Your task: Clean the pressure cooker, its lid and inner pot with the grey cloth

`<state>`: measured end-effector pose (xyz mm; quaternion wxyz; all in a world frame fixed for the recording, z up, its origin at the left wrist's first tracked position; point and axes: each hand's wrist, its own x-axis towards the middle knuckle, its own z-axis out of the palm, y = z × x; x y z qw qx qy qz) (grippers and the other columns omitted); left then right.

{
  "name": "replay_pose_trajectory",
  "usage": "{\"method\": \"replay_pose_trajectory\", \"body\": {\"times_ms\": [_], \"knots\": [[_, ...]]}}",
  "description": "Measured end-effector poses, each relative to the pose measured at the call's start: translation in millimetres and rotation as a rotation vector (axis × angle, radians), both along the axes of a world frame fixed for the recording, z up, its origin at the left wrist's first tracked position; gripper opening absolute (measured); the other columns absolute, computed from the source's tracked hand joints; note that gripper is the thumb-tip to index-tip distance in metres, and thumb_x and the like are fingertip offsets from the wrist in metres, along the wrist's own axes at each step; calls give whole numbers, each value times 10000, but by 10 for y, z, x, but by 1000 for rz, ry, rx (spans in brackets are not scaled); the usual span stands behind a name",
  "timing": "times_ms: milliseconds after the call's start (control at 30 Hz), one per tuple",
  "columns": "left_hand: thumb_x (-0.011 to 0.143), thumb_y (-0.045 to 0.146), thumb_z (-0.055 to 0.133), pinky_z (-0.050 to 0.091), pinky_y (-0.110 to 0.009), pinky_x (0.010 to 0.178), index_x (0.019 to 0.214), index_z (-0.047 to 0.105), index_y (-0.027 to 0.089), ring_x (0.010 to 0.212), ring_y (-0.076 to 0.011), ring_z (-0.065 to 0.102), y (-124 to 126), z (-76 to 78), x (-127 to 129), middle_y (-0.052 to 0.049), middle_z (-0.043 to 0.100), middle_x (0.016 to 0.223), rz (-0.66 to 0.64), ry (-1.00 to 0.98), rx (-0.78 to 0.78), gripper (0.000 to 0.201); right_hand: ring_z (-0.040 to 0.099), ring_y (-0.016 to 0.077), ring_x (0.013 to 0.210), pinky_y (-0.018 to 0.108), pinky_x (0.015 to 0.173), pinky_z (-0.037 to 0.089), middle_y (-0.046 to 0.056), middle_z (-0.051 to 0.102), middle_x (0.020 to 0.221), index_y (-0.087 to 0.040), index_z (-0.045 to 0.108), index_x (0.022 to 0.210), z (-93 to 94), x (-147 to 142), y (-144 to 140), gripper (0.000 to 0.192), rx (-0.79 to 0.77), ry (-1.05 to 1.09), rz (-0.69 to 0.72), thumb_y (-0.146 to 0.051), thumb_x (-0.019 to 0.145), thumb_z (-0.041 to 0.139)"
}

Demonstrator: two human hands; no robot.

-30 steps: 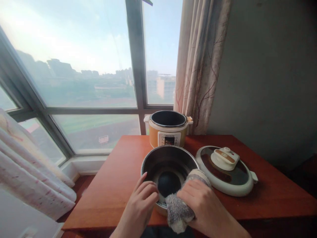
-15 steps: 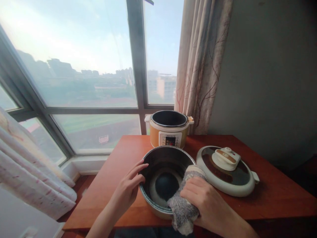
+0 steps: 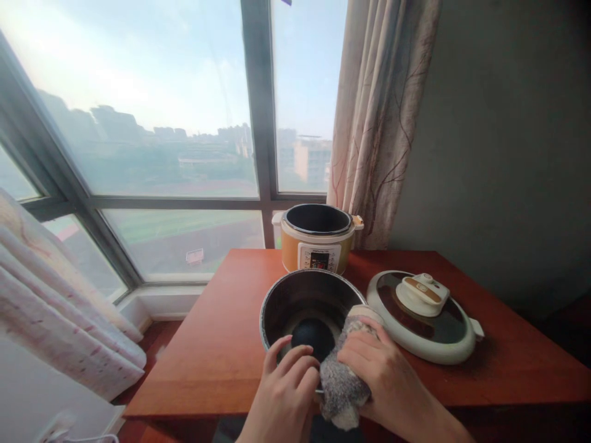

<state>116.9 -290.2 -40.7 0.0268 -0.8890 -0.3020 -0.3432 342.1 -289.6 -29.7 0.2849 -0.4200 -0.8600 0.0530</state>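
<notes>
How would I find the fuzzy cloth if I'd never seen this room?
Start at the reddish wooden table by the big window. At its near edge sits a steel inner pot, with the right hand pressing a cloth over the pot's rim. That cloth is the only soft, fluffy grey thing; the pot, lid and orange cooker nearby are hard and shiny.
</notes>
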Motion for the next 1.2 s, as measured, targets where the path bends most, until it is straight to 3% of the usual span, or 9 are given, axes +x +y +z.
{"method": "replay_pose_trajectory", "body": {"times_ms": [133, 300, 500, 633, 767, 1000, 1200], "knots": [[843, 60, 458, 385, -364, 1124, 890, 601, 232, 1109, -179, 659, 149, 5, -87, -11, 748, 998, -46, 37, -1, 228, 590, 187, 857, 428, 1116, 272, -33, 653, 841, -252, 611, 878, 32, 27, 0, 190, -17, -44, 5, -300, 773, 762], [867, 94, 457, 385, -328, 1135, 832, 601, 233, 1217, -168, 605, 439, 44, -292, -18, 746, 1120, -167, 67, 32, 203, 598, 198, 888, 419, 1113, 294, -14, 673, 874, -241, 628, 891, 57, 115, 33, 185, -20, -51, 15, -218, 750, 747], [870, 72, 463, 318, -512, 1182, 775, 645, 243, 1397, -241, 445, 879, 52, -546, -7, 700, 1277, -64, 132, 112, 267, 609, 200, 894, 420, 1121, 302, -2, 686, 896, -230, 642, 923, 89, 238, 125, 218, -3, -35, 43, -149, 738, 726], [899, 62, 448, 415, -477, 1117, 766, 633, 231, 1387, -233, 452, 1052, -51, -584, -31, 679, 1312, -15, 96, 85, 284, 597, 202, 882, 426, 1103, 318, 5, 682, 892, -225, 640, 923, 96, 243, 144, 194, 20, -40, 30, -143, 757, 697], [879, 30, 435, 421, -479, 1120, 872, 637, 229, 1391, -233, 452, 968, -109, -564, -51, 664, 1326, 33, 66, 45, 283, 576, 207, 863, 433, 1066, 342, 8, 669, 867, -224, 637, 914, 68, 203, 123, 185, 45, -11, -6, -145, 754, 686], [815, 41, 466, 390, -579, 1118, 1059, 655, 252, 1353, -284, 493, 618, -19, -439, -69, 659, 1318, 108, 72, 23, 374, 573, 209, 886, 435, 1073, 312, -8, 666, 865, -243, 645, 887, 15, 75, 79, 175, 20, 60, -95, -212, 747, 745], [800, 51, 484, 226, -550, 1233, 1025, 628, 239, 1130, -227, 643, 264, 61, -72, -24, 735, 1059, 31, 12, -91, 326, 555, 211, 881, 424, 1035, 315, -14, 656, 855, -250, 641, 877, -17, -173, 19, 175, 18, 55, -209, -186, 747, 738]]}}
